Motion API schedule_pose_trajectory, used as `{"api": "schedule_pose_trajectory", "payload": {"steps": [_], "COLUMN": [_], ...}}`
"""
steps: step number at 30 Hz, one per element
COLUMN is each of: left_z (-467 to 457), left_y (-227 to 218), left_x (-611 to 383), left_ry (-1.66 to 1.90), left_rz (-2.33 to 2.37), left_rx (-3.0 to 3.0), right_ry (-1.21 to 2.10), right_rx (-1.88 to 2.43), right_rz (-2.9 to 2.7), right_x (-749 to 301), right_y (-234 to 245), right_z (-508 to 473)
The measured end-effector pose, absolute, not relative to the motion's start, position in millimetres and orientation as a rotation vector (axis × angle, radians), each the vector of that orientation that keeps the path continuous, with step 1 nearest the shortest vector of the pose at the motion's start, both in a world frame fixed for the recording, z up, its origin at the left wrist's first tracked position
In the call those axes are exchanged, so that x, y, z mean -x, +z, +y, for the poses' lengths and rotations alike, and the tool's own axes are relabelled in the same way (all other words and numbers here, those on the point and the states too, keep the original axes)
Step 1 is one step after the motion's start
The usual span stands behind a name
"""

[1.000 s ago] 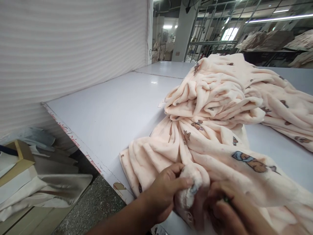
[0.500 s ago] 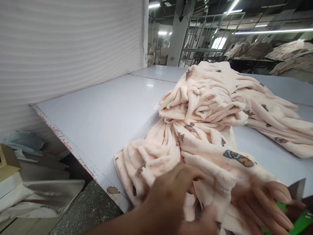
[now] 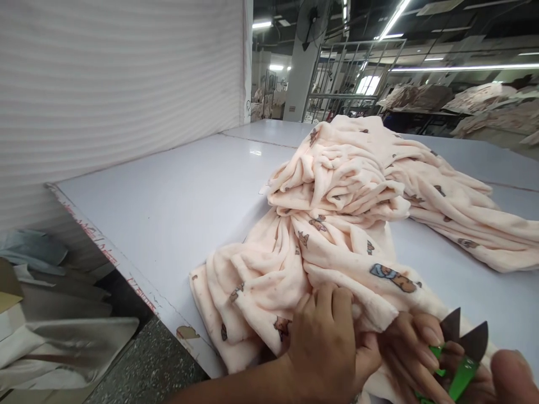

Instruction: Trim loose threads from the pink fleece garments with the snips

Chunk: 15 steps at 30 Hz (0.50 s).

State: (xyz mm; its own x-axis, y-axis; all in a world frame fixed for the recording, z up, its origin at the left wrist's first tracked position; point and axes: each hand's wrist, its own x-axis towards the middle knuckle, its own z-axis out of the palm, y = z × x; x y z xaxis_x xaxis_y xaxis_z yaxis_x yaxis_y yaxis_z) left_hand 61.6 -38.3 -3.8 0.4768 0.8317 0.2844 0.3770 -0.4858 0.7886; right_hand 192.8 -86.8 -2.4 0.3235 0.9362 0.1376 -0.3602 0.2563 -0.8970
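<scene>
Cream fleece fabric (image 3: pixel 341 191) with small brown bear prints lies heaped and folded on the white table. My left hand (image 3: pixel 324 331) is closed on a fold of this fabric near the front edge, knuckles up. Close by on the right, my right hand (image 3: pixel 412 353) holds thread snips (image 3: pixel 463 365) with green handles. Their two dark pointed blades stand apart and face upward, away from the cloth edge. The fingers of my right hand also lie against the fabric, and its thumb is at the lower right corner.
The white table (image 3: pixel 168 202) has a worn left edge with red writing. A pale padded sheet (image 3: pixel 126 73) hangs along the left. Below it are plastic-wrapped stuff (image 3: pixel 84 342) and a cardboard box (image 3: pixel 9 286). Fabric piles (image 3: pixel 475 101) and a metal rack (image 3: pixel 345 84) stand behind.
My left hand has moved slightly right and up, its fingers now curled on the fabric. My right hand and the snips have shifted left, with both blades now in sight.
</scene>
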Motion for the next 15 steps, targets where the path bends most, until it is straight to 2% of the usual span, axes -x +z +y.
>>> {"api": "schedule_pose_trajectory", "payload": {"steps": [3, 6, 9, 15], "left_z": [-36.4, -31.8, -25.1, -11.9], "left_y": [0.0, 5.4, 4.6, -12.4], "left_x": [-62.7, -55.3, -44.3, -28.3], "left_ry": [0.863, 0.862, 0.836, 0.674], "left_rz": [0.947, 0.768, 0.654, 0.634], "left_rx": [-2.011, -1.665, -1.313, -0.961], "right_ry": [0.831, 0.584, 0.384, 0.393], "right_rx": [1.174, 1.505, 1.594, 1.767], "right_rz": [-0.827, -0.976, -1.285, -1.367], "right_x": [-193.9, -192.2, -194.6, -204.5], "right_y": [-4.4, -10.8, -18.4, -16.1], "right_z": [-88.5, -90.2, -89.4, -74.6]}}
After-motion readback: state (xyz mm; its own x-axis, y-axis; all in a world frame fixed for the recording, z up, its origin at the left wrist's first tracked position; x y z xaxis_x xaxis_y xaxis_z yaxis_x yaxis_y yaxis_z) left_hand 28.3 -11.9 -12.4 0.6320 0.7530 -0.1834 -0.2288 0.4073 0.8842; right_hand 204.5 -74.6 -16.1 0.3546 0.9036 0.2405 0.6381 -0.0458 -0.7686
